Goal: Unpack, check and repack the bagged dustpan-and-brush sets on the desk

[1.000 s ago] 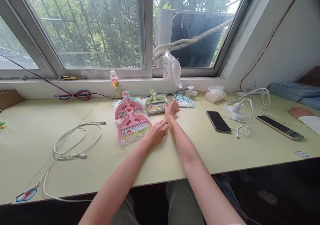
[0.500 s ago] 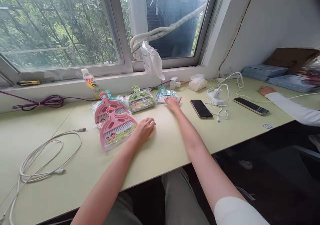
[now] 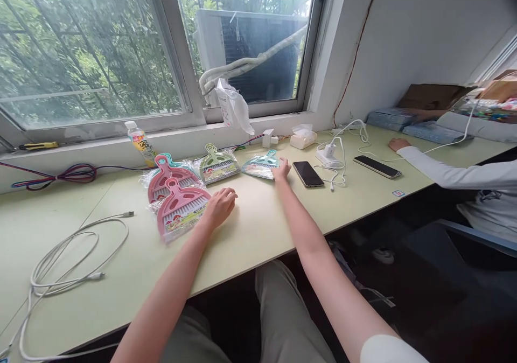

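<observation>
My right hand [image 3: 282, 169] grips the right end of a light-blue dustpan and brush set [image 3: 260, 165] in clear wrap, which is turned at an angle on the table. My left hand [image 3: 220, 207] rests on the tabletop with loosely bent fingers and holds nothing. Just left of it lies a wrapped pink dustpan and brush set [image 3: 181, 212], close to the wrist. Behind that are another pink set [image 3: 172, 175] and a teal set [image 3: 186, 165], overlapping. Between them and the blue set sits a green set [image 3: 218, 166].
A black phone [image 3: 307, 174], a power strip [image 3: 329, 155] with white cables and a tissue pack [image 3: 302, 137] lie to the right. A drink bottle [image 3: 140, 143] stands by the window. At left is a coiled white cable [image 3: 60, 255]. Another person's arm [image 3: 436, 163] rests at far right.
My right hand has gone from lying spread on the blue set to gripping its right end, and the set has turned. My left hand stays beside the pink set. The view has swung right.
</observation>
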`<state>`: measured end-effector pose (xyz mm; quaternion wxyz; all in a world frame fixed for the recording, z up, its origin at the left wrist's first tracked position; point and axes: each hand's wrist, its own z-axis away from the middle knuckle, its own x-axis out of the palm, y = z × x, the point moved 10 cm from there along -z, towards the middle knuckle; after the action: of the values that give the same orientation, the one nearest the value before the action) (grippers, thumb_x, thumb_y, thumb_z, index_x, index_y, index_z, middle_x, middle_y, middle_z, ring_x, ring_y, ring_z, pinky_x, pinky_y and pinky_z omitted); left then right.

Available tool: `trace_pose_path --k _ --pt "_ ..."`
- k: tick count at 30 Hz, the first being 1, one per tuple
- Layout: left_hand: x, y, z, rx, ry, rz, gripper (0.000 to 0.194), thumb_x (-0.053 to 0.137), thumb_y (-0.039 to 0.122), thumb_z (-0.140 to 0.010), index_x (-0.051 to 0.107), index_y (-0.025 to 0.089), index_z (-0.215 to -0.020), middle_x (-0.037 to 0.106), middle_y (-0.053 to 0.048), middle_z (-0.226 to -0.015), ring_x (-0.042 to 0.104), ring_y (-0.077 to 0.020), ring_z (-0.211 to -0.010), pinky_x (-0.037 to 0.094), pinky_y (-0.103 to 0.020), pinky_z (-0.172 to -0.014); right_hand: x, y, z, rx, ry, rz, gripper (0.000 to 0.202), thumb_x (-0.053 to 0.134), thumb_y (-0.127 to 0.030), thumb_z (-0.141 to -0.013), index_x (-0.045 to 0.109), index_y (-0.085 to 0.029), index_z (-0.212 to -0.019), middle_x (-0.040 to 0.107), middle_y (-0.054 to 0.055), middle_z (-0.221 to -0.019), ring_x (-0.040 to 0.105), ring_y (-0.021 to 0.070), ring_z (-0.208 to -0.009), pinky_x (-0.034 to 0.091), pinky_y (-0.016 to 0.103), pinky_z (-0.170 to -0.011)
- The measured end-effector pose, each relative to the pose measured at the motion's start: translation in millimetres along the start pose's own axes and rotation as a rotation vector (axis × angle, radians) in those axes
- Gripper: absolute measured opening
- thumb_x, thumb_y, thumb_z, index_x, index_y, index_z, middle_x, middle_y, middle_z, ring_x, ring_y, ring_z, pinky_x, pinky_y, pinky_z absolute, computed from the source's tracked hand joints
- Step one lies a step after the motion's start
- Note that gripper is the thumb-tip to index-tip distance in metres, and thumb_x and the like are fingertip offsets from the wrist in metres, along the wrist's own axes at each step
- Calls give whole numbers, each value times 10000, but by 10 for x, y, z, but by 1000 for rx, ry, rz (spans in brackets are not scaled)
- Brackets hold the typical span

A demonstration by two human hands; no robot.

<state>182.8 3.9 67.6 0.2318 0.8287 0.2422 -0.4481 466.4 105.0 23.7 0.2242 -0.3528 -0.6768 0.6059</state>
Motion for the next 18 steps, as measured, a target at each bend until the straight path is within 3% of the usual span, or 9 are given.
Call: trace_pose_path --k 2,4,6,8,10,13,15,18 --pt "-100 -103 -7 -89 118 177 224 439 215 -945 655 220 -1004 601 -115 -1217 592 -272 -1131 504 -473 -944 -138 -107 10 -23 60 -162 443 528 -95 -711 593 -148 -1146 598 145 -1274 631 227 -1098 489 404 -997" --pt "-159 -269 -9 -204 229 422 202 514 307 -923 655 237 -1048 522 -109 -1336 539 -279 -1241 491 -468 -1001 -233 -351 81 -137 60 -282 315 499 -122 -742 636 -163 -1024 661 116 -1187 632 213 -1106 477 393 -1023" --pt "-155 -462 -1 -338 294 685 312 611 412 -863 634 259 -1133 450 -99 -1428 476 -304 -1328 450 -482 -1067 -253 -674 253 -290 -7 -406 232 497 -146 -768 651 -187 -938 681 96 -1171 621 206 -1138 464 387 -1046" --pt "-146 -600 17 -442 334 952 493 656 506 -804 585 277 -1235 436 -94 -1469 423 -331 -1382 376 -519 -1135 -164 -994 522 -423 -153 -528 210 531 -172 -786 651 -209 -954 677 84 -1199 617 205 -1154 472 386 -1038" --pt "-141 -597 17 -463 302 1235 612 627 596 -788 547 264 -1296 489 -106 -1450 398 -351 -1405 324 -556 -1163 -17 -1230 836 -510 -313 -609 206 568 -197 -800 655 -223 -986 663 84 -1237 609 215 -1177 490 385 -1014" --pt "-166 -384 32 -408 106 1567 745 548 711 -789 525 217 -1346 556 -136 -1404 399 -398 -1400 349 -628 -1120 123 -1322 1155 -548 -390 -610 178 556 -209 -830 679 -226 -956 646 88 -1263 581 223 -1221 496 383 -1000" --pt "-239 -326 86 -404 51 1636 796 570 737 -763 532 197 -1347 569 -148 -1397 375 -429 -1408 379 -652 -1081 183 -1281 1223 -543 -417 -599 184 548 -207 -833 682 -224 -959 654 91 -1245 598 225 -1188 508 388 -978" --pt "-379 -461 173 -449 135 1561 791 606 738 -746 588 160 -1287 610 -168 -1345 365 -450 -1407 397 -623 -1076 275 -1227 1239 -558 -509 -579 199 566 -216 -832 670 -221 -1002 679 92 -1199 632 224 -1121 521 389 -953"
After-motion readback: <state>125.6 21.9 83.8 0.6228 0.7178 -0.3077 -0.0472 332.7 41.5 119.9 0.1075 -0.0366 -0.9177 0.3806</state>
